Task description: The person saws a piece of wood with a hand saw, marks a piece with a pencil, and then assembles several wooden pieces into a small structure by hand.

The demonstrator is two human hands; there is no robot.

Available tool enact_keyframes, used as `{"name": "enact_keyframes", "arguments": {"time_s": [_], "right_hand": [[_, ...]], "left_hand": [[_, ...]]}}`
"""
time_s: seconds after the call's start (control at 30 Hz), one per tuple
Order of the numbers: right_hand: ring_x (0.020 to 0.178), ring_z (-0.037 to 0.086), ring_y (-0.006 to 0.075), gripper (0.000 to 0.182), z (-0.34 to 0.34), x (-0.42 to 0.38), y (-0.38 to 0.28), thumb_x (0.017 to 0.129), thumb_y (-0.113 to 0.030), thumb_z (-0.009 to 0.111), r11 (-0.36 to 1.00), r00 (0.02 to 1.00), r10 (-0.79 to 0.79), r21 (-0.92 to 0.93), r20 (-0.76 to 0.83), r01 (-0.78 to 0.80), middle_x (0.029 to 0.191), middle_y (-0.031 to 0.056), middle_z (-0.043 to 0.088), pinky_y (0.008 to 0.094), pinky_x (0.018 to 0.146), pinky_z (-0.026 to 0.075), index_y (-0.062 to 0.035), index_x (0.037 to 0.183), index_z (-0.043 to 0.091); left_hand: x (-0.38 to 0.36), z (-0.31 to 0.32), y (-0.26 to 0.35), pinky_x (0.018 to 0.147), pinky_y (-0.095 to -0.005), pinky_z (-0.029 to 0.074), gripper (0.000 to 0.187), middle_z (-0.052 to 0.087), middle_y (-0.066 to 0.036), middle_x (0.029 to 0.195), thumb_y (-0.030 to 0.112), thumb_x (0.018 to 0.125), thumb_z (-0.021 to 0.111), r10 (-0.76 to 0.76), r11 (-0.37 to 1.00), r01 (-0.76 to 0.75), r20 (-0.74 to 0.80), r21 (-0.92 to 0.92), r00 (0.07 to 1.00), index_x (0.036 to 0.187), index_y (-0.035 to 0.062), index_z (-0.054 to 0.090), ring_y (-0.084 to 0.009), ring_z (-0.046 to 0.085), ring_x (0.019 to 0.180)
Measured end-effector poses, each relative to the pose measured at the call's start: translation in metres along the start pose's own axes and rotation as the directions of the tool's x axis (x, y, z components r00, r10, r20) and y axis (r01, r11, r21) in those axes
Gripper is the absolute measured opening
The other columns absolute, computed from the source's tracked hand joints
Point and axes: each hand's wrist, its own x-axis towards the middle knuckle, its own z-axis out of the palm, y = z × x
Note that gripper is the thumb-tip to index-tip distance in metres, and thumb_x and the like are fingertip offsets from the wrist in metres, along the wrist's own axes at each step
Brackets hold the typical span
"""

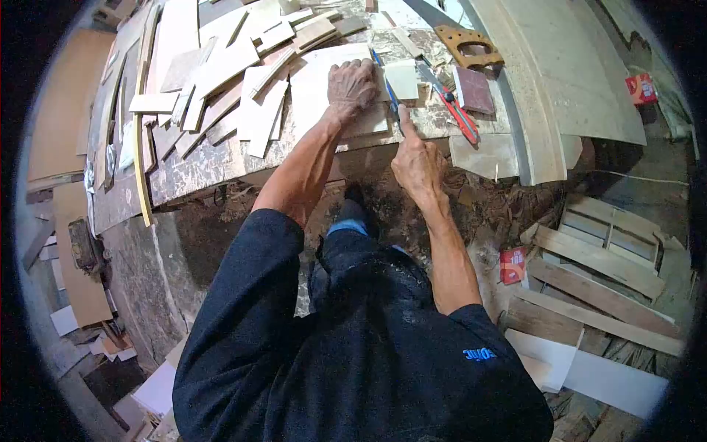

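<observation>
On the worn workbench lies a pale flat board [313,99], and my left hand [352,88] presses on it near its right side, fingers curled with their tips hidden. My right hand [418,160] is wrapped round the near end of a thin blue tool [390,90] at the board's right edge, the index finger stretched along it. The tool points away from me. A small pale square piece [401,79] lies just right of the blue tool. Further right is a red utility knife [458,116], beside a dark red block [473,90].
Many wood offcuts [228,66] are heaped on the bench [213,173] at the left. A handsaw with a wooden handle [468,48] lies at the back right, near a long curved panel [526,96]. Wooden frames [596,258] and boards lie on the floor at right.
</observation>
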Motion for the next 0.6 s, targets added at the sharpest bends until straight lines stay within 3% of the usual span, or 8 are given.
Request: {"name": "enact_keyframes", "arguments": {"time_s": [0.07, 0.13, 0.23, 0.3, 0.37, 0.53, 0.6], "right_hand": [[0.067, 0.065, 0.0442, 0.078, 0.000, -0.001, -0.001, 0.078, -0.008, 0.057, 0.999, 1.000, 0.018, -0.029, 0.014, -0.018, 0.070, 0.0270, 0.064, 0.0543, 0.065, 0.051, -0.0223, 0.150, 0.030], [0.064, 0.065, 0.0408, 0.072, 0.003, 0.001, -0.001, 0.085, -0.010, 0.055, 0.997, 0.998, 0.044, -0.058, 0.050, -0.041, 0.068, 0.0235, 0.064, 0.0519, 0.062, 0.050, -0.0261, 0.150, 0.029], [0.062, 0.064, 0.0426, 0.072, 0.006, -0.004, 0.003, 0.086, -0.012, 0.055, 0.997, 0.996, -0.062, -0.041, -0.062, 0.059, 0.066, 0.0239, 0.063, 0.0536, 0.061, 0.049, -0.0274, 0.151, 0.028], [0.062, 0.063, 0.0442, 0.069, -0.008, -0.022, 0.001, 0.088, -0.012, 0.054, 0.998, 0.999, 0.024, -0.052, 0.029, -0.023, 0.065, 0.0248, 0.062, 0.0538, 0.061, 0.048, -0.0274, 0.151, 0.028], [0.062, 0.062, 0.0443, 0.068, -0.018, -0.046, 0.002, 0.089, -0.011, 0.054, 0.996, 0.996, 0.060, -0.066, 0.068, -0.056, 0.065, 0.0252, 0.062, 0.0537, 0.061, 0.048, -0.0275, 0.150, 0.028], [0.067, 0.065, 0.0430, 0.066, -0.019, -0.044, 0.003, 0.088, -0.009, 0.054, 0.998, 0.993, 0.069, -0.017, 0.098, -0.067, 0.067, 0.0243, 0.063, 0.0536, 0.063, 0.049, -0.0216, 0.149, 0.032], [0.066, 0.064, 0.0438, 0.067, 0.014, -0.006, 0.008, 0.086, -0.007, 0.052, 0.997, 0.990, -0.075, 0.005, -0.117, 0.076, 0.068, 0.0256, 0.063, 0.0534, 0.063, 0.048, -0.0208, 0.149, 0.032]], "left_hand": [[0.001, -0.012, 0.007, 0.076, -0.0417, 0.044, 0.029, 0.066, -0.007, 0.090, 0.029, 0.076, 0.066, -0.049, 0.998, 0.045, 0.081, 0.041, 0.996, 0.099, 0.0137, 0.057, -0.0262, 0.064, 0.090], [0.001, -0.010, 0.005, 0.076, -0.0418, 0.044, 0.029, 0.066, -0.007, 0.090, 0.028, 0.076, 0.066, -0.047, 0.998, 0.044, 0.063, 0.056, 0.997, 0.100, 0.0138, 0.057, -0.0265, 0.064, 0.089], [-0.007, -0.002, 0.004, 0.077, -0.0417, 0.044, 0.029, 0.065, -0.008, 0.092, 0.026, 0.076, 0.068, -0.027, 0.999, 0.027, -0.007, 0.037, 1.000, 0.101, 0.0143, 0.058, -0.0263, 0.064, 0.091], [-0.005, -0.001, 0.000, 0.077, -0.0416, 0.044, 0.029, 0.065, -0.008, 0.094, 0.026, 0.077, 0.068, 0.008, 1.000, -0.007, -0.056, 0.017, 0.998, 0.102, 0.0146, 0.058, -0.0259, 0.064, 0.093], [0.000, -0.010, 0.010, 0.080, -0.0406, 0.044, 0.024, 0.067, -0.008, 0.092, 0.024, 0.077, 0.063, -0.049, 0.998, 0.049, 0.022, 0.027, 0.999, 0.097, 0.0113, 0.062, -0.0262, 0.064, 0.091], [0.001, -0.005, 0.004, 0.079, -0.0400, 0.044, 0.030, 0.065, -0.006, 0.096, 0.025, 0.076, 0.067, -0.006, 0.998, 0.002, 0.056, 0.068, 0.998, 0.103, 0.0136, 0.058, -0.0251, 0.063, 0.093], [-0.001, -0.004, 0.000, 0.078, -0.0395, 0.045, 0.036, 0.064, -0.005, 0.098, 0.026, 0.076, 0.070, 0.024, 0.995, -0.030, 0.065, 0.095, 0.998, 0.107, 0.0151, 0.056, -0.0242, 0.063, 0.094]]}}
